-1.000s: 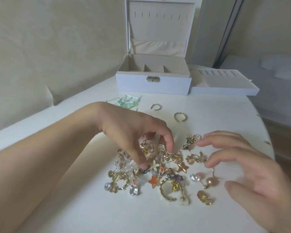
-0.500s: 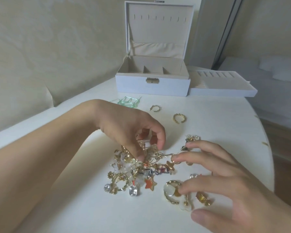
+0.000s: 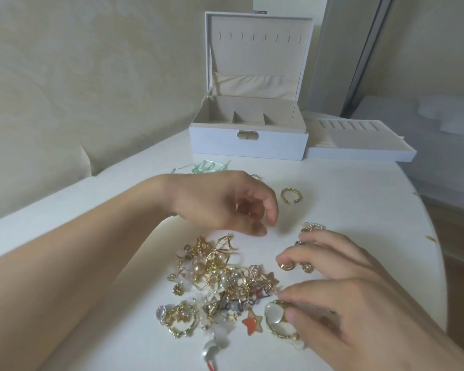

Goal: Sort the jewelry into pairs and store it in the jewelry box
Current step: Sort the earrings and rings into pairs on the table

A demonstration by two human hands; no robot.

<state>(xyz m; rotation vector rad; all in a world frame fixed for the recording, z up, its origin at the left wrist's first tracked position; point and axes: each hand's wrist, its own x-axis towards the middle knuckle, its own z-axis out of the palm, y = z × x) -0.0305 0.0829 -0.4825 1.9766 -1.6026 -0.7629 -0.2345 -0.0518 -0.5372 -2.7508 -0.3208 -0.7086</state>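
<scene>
A: Both hands are working over the pile (image 3: 225,287) in the lower centre of the frame. At centre, the left hand (image 3: 225,207) is hovering just above the pile's upper edge with its fingers curled loosely; I am seeing nothing between them. At lower right, the right hand (image 3: 340,298) is spreading its fingers across the pile's right side, and its thumb is pressing on a pearl ring (image 3: 276,317).

B: Is it actually gripping that ring?

A: I am reading it as pinning rather than pinching. One fingertip is also touching a small gold earring (image 3: 287,266) just beside the pile.

B: And the box (image 3: 248,145)?

A: It is standing open at upper centre, well apart from the pile, with its tray (image 3: 359,153) lying just to its right. Its compartments are looking empty from here, so I am judging the sorting to be barely begun.

B: So how is this step going to go well?

A: The pieces are lying tangled, hooks through hoops. I would be spreading them flat with the right hand before lifting anything, since pulling one piece is likely dragging its neighbours along. Picking something distinctive, like the orange star (image 3: 251,321), and hunting its twin is seeming easiest.

B: What about the gold ring (image 3: 289,195) above the left hand?

A: It is lying alone on the table (image 3: 373,210), already separated, so keeping matched pieces up there is making sense.
</scene>
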